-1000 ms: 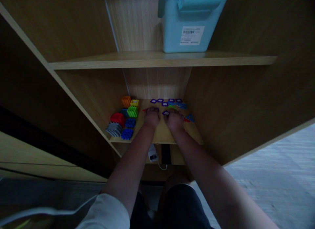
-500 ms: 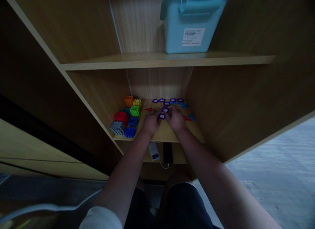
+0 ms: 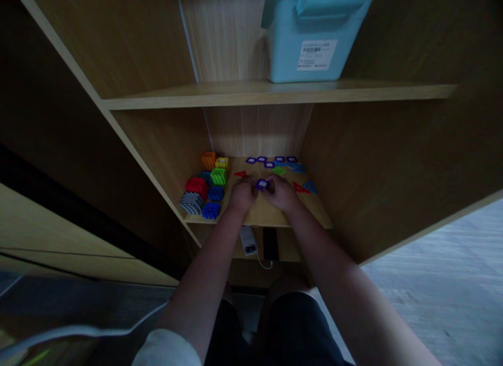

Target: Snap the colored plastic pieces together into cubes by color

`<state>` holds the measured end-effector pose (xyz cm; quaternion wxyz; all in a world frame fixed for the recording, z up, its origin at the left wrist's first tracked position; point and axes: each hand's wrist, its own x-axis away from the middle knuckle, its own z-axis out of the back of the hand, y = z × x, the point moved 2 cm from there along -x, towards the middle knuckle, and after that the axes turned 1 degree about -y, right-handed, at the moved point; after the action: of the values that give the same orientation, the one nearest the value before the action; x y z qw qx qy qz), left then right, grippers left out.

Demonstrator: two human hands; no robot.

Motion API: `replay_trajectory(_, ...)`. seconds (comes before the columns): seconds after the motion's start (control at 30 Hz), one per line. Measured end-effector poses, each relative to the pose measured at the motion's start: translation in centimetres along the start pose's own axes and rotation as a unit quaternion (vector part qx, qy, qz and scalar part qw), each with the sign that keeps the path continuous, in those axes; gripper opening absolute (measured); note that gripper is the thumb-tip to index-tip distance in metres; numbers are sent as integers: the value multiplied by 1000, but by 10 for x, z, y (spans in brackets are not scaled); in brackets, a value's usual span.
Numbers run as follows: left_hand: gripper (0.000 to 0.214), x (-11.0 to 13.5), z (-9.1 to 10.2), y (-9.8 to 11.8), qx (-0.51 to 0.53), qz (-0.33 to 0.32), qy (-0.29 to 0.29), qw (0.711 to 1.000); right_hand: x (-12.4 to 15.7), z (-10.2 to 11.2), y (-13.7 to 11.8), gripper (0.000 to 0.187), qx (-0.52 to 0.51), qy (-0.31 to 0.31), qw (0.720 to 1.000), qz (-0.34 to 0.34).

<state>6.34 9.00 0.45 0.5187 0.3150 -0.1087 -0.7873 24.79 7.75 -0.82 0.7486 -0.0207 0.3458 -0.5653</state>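
Note:
Between my two hands is a small stack of purple square tiles with a pale centre. My left hand has its fingers closed on the stack's left side, and my right hand grips it from the right. Behind the hands, several loose purple square tiles lie toward the back of the shelf. A green piece rests just beyond my right hand. A red triangle lies beyond my left hand; another red triangle and a blue triangle are to the right.
Sorted stacks line the left side: orange, yellow, green, red, grey and blue. A light-blue bin stands on the upper shelf. Below lie a black flat object and a white one with a cable.
My hands have drawn together around the purple tiles; two groups seen apart before are now one stack between them. The green piece has come into sight behind my right hand.

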Motion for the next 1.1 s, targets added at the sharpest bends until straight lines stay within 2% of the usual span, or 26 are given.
replay_trajectory(0.53, 21, 2, 4, 3, 6, 11, -4, 1000, -2, -1, 8, 28, -95, -23, 995, 7)
replay_trajectory(0.73, 21, 1, 3, 2, 20, 4, 3, 1000, -1, 2, 4, 28, -83, -15, 996, -15)
replay_trajectory(1.1, 24, 0, 1, 1, 11, 9, 0, 1000, 2, 0, 3, 40, -14, -3, 1000, -22)
